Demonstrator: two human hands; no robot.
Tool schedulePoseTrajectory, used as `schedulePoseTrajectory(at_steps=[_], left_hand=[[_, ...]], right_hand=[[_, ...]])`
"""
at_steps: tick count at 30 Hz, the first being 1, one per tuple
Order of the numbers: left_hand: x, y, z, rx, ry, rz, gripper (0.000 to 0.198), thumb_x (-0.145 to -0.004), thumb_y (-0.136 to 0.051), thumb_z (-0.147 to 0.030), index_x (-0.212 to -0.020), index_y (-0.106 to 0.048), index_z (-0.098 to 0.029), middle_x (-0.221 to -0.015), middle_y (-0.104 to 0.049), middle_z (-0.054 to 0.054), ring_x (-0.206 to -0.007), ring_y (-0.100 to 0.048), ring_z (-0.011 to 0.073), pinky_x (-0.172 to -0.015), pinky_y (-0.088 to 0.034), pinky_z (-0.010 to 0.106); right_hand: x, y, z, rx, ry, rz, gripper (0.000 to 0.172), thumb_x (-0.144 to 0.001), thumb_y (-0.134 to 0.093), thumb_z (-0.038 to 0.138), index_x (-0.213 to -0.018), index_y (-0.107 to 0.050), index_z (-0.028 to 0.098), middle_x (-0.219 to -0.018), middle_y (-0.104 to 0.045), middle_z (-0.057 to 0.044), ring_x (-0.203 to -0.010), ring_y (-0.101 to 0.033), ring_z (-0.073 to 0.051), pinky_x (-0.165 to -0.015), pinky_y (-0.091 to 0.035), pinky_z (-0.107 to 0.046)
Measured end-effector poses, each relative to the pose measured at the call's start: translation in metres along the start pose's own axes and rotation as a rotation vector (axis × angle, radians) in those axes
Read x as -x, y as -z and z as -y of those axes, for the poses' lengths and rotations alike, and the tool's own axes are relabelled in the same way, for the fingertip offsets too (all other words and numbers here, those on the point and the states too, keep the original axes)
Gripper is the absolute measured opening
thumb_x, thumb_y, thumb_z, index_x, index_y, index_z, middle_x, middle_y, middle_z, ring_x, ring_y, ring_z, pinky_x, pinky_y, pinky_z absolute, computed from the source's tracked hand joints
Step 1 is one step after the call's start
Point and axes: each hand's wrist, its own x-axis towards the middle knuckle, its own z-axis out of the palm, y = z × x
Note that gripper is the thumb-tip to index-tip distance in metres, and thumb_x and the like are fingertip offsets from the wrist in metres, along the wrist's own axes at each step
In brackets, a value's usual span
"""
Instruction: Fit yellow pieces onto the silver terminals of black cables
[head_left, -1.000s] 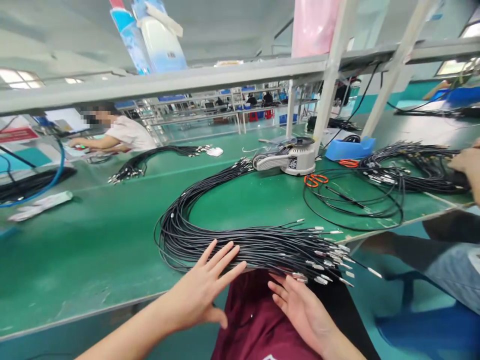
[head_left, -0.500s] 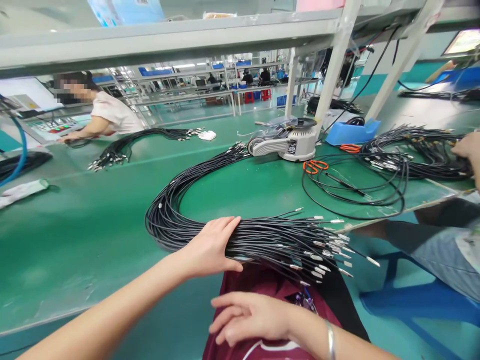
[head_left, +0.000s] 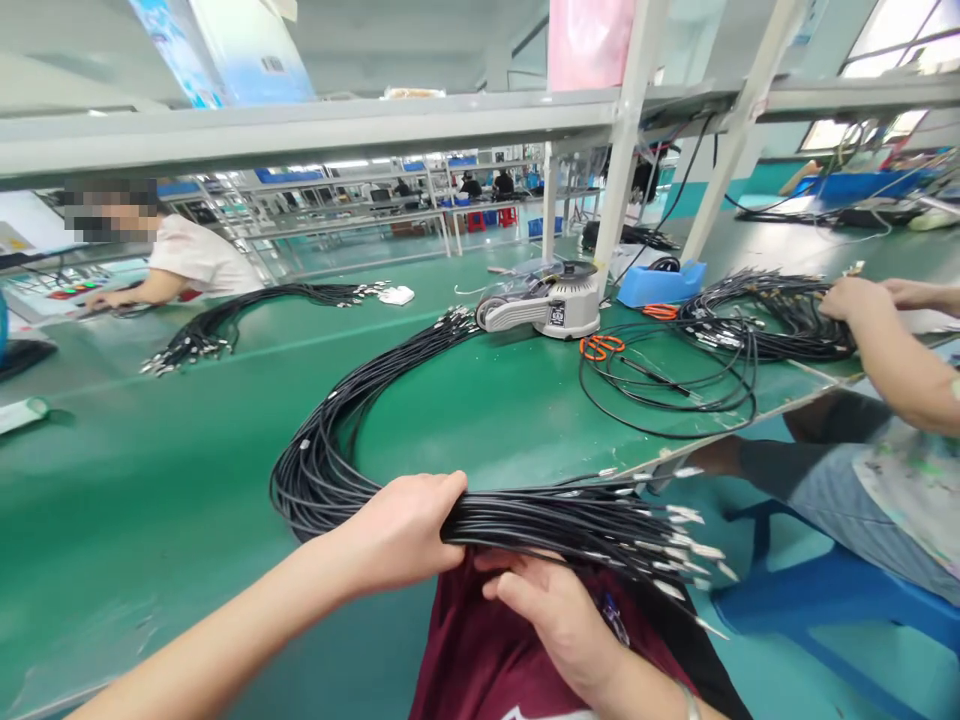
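Note:
A thick bundle of black cables (head_left: 555, 510) with silvery metal ends lies in a U on the green bench, its near end sticking out past the front edge. My left hand (head_left: 416, 525) is closed round the near arm of the bundle, thumb below and fingers over the top. Just right of it, my right hand (head_left: 544, 595) is under the bundle, palm up, thumb apart from the fingers. Some of its fingertips are hidden beneath the cables. The metal ends (head_left: 686, 545) fan out to the right, above my lap.
A grey tape dispenser (head_left: 566, 305) stands by the bundle's far end. Orange-handled scissors (head_left: 600, 347) and loose cable loops lie right of it, near a blue tape holder (head_left: 660, 283). At right, a co-worker's hands (head_left: 862, 300) handle another cable bundle. A shelf (head_left: 337, 130) spans overhead.
My left hand has closed round the cables and gathered them tighter, slightly lifted. My right hand has risen from my lap to beneath the bundle. The view has tilted up and turned right.

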Motion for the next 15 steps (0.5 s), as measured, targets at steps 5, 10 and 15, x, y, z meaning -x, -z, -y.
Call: schedulePoseTrajectory(at_steps=[5, 10, 15], left_hand=[[0.002, 0.037, -0.028, 0.114, 0.018, -0.233, 0.013, -0.075, -0.053, -0.028, -0.086, -0.05, -0.021, -0.078, -0.065, 0.001, -0.069, -0.063, 0.02, -0.058, -0.044, 0.027], [0.001, 0.059, -0.027, 0.302, 0.002, -0.514, 0.034, -0.083, -0.051, -0.028, -0.114, -0.049, -0.017, -0.106, -0.064, 0.007, -0.091, -0.063, 0.0214, -0.078, -0.05, 0.032], [0.043, 0.077, 0.022, 0.579, 0.095, -0.783, 0.063, -0.08, -0.059, -0.045, -0.135, -0.037, -0.021, -0.131, -0.054, 0.008, -0.118, -0.052, 0.0235, -0.102, -0.04, 0.039]], right_hand=[[-0.03, -0.038, 0.056, -0.245, 0.275, 0.017, 0.069, -0.07, -0.075, 0.04, -0.132, -0.046, 0.031, -0.14, -0.047, -0.003, -0.131, -0.04, -0.024, -0.11, -0.029, -0.046], [-0.076, -0.096, 0.136, -0.27, 0.49, -0.083, 0.028, -0.079, -0.065, 0.024, -0.105, -0.063, 0.015, -0.095, -0.072, -0.003, -0.106, -0.063, -0.02, -0.101, -0.041, -0.04], [-0.093, -0.156, 0.25, -0.093, 0.617, 0.21, 0.056, -0.081, -0.02, 0.032, -0.082, -0.065, -0.002, -0.103, -0.068, -0.009, -0.108, -0.057, -0.026, -0.073, -0.045, -0.033]])
